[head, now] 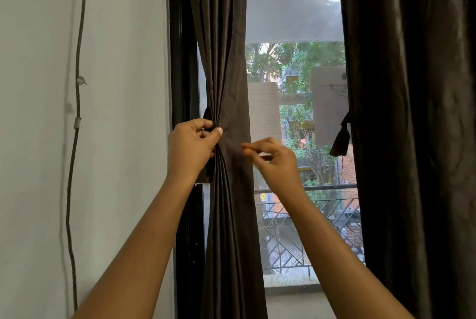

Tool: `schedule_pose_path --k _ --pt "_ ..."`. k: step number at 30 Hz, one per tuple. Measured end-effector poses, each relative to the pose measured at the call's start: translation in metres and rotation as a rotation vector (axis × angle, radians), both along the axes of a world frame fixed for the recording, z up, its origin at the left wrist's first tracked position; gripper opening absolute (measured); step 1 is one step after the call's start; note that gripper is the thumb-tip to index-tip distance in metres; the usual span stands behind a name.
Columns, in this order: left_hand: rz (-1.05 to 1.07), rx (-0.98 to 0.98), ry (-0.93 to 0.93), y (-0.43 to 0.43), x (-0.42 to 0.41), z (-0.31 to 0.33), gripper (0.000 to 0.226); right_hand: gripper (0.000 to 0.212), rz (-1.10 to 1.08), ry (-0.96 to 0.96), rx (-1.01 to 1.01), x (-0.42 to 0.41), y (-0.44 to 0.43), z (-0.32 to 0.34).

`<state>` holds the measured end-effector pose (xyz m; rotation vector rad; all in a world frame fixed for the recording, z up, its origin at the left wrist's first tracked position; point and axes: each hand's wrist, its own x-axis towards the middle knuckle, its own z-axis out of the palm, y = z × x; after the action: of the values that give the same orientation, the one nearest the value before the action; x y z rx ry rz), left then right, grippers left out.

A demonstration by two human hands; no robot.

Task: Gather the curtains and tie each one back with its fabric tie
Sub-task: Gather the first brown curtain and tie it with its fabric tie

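Two dark curtains hang at the window, and the left curtain [226,87] is already bunched into a narrow column against the dark window frame [180,61], pinched to a waist at about mid-height. The left hand [192,148] is closed around that waist, fingers curled on the folds and, it seems, on part of a dark fabric tie [207,115] that peeks out just above the knuckles. The right hand [273,156] hovers just beside the curtain's inner edge, blurred, fingers loosely pinched with nothing clearly held. The cloth looks soft, light and slightly sheeny, so it probably slides and springs open if released; the waist is the sensible place to hold it, with the tie wrapped right there. Its long axis runs vertically, from the top of the window down past the sill, pleats fanning out above and below the grip. The right curtain [412,112] hangs loose and ungathered at the opposite side, its own tie [341,138] dangling at its inner edge.
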<state>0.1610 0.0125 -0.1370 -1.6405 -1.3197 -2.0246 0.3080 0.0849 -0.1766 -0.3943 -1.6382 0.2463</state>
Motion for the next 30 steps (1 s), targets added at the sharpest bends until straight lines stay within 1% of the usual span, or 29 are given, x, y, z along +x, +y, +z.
schedule_pose_path --k 2,4,6,8,9,10,11,13,14,15,16,18,19,22,24,26,30 --pt "0.075 0.069 0.001 0.003 0.006 -0.003 0.027 0.015 -0.017 0.183 -0.185 0.003 0.018 0.006" --pt "0.115 0.092 -0.014 0.006 0.012 -0.003 0.027 0.025 0.064 0.245 -0.374 0.001 0.038 0.016" --pt "0.15 0.083 -0.042 0.012 0.015 -0.002 0.028 0.044 0.235 0.209 -0.594 -0.004 0.057 0.028" --pt "0.189 0.078 -0.067 0.017 0.017 -0.003 0.029 0.058 0.407 0.157 -0.781 -0.008 0.073 0.037" --pt "0.207 0.081 -0.08 0.019 0.019 -0.004 0.03 0.059 0.47 0.119 -0.826 -0.008 0.078 0.039" --pt "0.223 0.084 -0.095 0.021 0.021 -0.005 0.03 0.056 0.526 0.086 -0.835 -0.006 0.082 0.04" --pt "0.237 0.086 -0.112 0.022 0.023 -0.006 0.03 0.048 0.559 0.073 -0.814 -0.004 0.086 0.041" --pt "0.264 0.09 -0.139 0.024 0.026 -0.006 0.03 0.026 0.547 0.126 -0.713 0.0 0.094 0.039" --pt "0.28 0.095 -0.15 0.025 0.028 -0.007 0.03 0.017 0.499 0.162 -0.652 0.002 0.096 0.037" --pt "0.296 0.102 -0.156 0.025 0.031 -0.008 0.03 0.011 0.404 0.178 -0.573 0.004 0.098 0.035" --pt "0.308 0.11 -0.157 0.026 0.033 -0.009 0.03 0.009 0.268 0.174 -0.475 0.007 0.098 0.032" --pt "0.324 0.122 -0.155 0.026 0.04 -0.011 0.029 0.012 -0.023 0.146 -0.283 0.014 0.094 0.027" --pt "0.334 0.126 -0.155 0.026 0.043 -0.012 0.028 0.012 -0.127 0.125 -0.219 0.018 0.089 0.026" --pt "0.359 0.134 -0.175 0.026 0.051 -0.013 0.025 0.011 -0.308 0.029 -0.108 0.031 0.071 0.021" --pt "0.351 0.137 -0.197 0.025 0.054 -0.013 0.025 0.012 -0.328 0.046 -0.029 0.034 0.058 0.018" --pt "0.342 0.137 -0.211 0.024 0.059 -0.012 0.024 0.018 -0.313 0.054 0.036 0.036 0.042 0.016" --pt "0.317 0.143 -0.192 0.024 0.071 -0.012 0.023 0.021 -0.282 -0.004 0.082 0.037 0.022 0.019"
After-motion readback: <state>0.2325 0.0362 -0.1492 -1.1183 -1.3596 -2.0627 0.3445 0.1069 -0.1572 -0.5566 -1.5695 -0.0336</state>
